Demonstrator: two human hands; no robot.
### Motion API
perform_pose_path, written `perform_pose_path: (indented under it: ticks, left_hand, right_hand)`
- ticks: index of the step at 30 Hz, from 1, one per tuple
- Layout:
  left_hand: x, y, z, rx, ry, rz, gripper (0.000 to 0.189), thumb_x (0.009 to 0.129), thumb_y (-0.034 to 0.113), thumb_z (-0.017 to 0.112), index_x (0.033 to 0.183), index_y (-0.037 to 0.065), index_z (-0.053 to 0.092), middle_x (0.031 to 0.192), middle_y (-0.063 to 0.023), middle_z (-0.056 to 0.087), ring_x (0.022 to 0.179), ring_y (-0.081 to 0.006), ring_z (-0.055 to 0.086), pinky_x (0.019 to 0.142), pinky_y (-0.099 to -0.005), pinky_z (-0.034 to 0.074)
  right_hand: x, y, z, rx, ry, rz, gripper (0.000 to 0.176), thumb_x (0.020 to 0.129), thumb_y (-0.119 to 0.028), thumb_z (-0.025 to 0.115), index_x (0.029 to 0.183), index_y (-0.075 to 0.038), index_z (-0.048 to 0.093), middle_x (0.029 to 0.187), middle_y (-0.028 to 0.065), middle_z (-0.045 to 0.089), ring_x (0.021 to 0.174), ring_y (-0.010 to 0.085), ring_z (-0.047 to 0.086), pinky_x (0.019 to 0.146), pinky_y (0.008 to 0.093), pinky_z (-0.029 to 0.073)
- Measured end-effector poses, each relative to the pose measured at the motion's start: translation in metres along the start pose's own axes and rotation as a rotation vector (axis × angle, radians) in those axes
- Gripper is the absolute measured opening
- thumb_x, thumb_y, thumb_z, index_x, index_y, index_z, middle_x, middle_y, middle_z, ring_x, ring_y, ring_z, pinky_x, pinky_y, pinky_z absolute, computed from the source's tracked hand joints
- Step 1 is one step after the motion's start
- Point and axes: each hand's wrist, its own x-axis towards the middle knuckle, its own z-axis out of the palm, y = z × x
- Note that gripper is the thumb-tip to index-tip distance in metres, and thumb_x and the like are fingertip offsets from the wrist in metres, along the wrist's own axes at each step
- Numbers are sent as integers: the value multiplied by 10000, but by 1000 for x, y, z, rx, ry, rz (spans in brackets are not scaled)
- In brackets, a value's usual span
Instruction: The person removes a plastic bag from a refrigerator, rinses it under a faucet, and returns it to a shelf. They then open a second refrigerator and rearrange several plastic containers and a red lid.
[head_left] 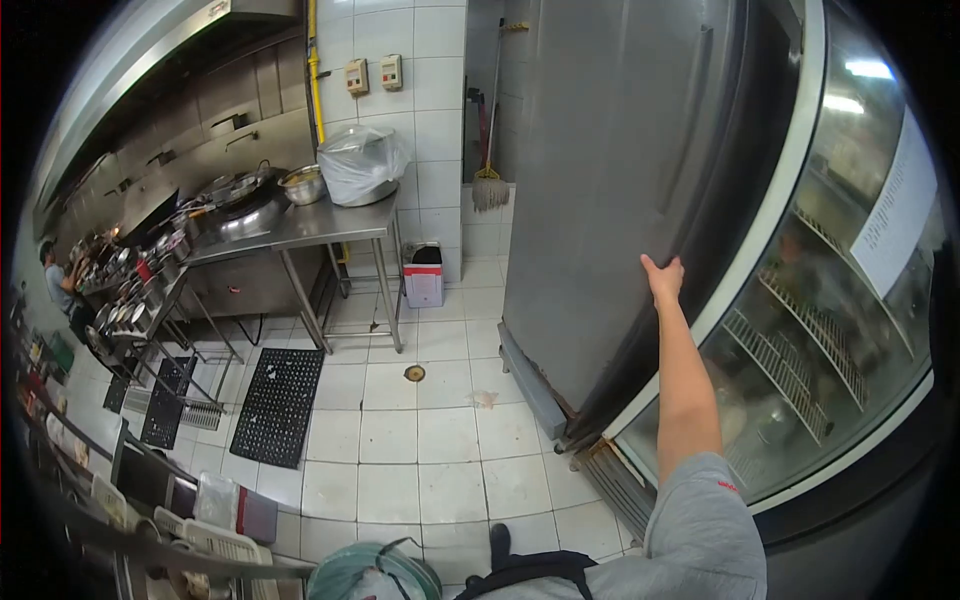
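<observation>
My right arm stretches forward, and my right hand (664, 280) is at the handle edge of a tall grey metal refrigerator door (600, 200). The thumb lies toward the flat front and the fingers curl at the edge, their tips partly hidden. This door looks closed from here. Just right of my arm stands a glass-doored fridge (800, 340) with wire racks inside, a fogged pane and a printed sheet (900, 205) on the glass. My left hand is out of view.
White tiles cover the floor, with a drain (414, 373) and a black rubber mat (277, 405). A steel table (330, 222) holds a plastic-covered pot (362, 170). A green bin (335, 575) stands near my feet. Another person (62, 285) works at the far-left stove. A mop (490, 190) hangs behind.
</observation>
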Motion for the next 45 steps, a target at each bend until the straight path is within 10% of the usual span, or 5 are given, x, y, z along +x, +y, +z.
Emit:
perform_pose_path:
  ticks: [11, 17, 33, 41, 45]
  left_hand:
    - [138, 384, 79, 69, -221, 828, 545, 813, 114, 650, 1288, -20, 420, 1288, -158, 477, 1213, -241, 446, 994, -318, 351]
    - [110, 603, 72, 102, -138, 1414, 607, 890, 288, 457, 1383, -29, 298, 1436, -189, 315, 1356, -275, 249, 1112, -381, 152]
    - [485, 777, -195, -459, 60, 1113, 675, 977, 482, 229, 1402, -43, 238, 1476, -150, 242, 1383, -215, 177, 1125, -335, 66]
    - [473, 811, -98, -181, 722, 1405, 498, 982, 306, 277, 1304, -50, 413, 1341, -155, 437, 1271, -246, 385, 1072, -361, 245]
    - [471, 786, -14, -325, 485, 1359, 433, 974, 247, 313, 1266, -42, 449, 1312, -153, 460, 1240, -252, 406, 1067, -372, 248]
  right_hand:
    - [-131, -31, 63, 110, 201, -390, 687, 728, -188, 698, 1229, 78, 312, 1085, 212, 382, 1045, 343, 394, 909, 448, 339]
    - [-198, -45, 88, 403, -446, -686, 334, 764, -48, 639, 1068, -1, 510, 1003, 145, 491, 932, 280, 507, 819, 366, 421]
    - [-218, 148, 197, -301, -450, -64, 103, 730, -29, 564, 803, -49, 635, 810, 149, 577, 753, 339, 588, 688, 399, 489]
    - [-103, 114, 214, -335, -298, -42, 92, 734, -40, 568, 802, -35, 629, 807, 193, 604, 776, 371, 589, 703, 419, 484]
    - [14, 110, 225, -441, -135, -261, 142, 758, -32, 531, 870, 16, 605, 912, 228, 615, 853, 399, 587, 761, 445, 479]
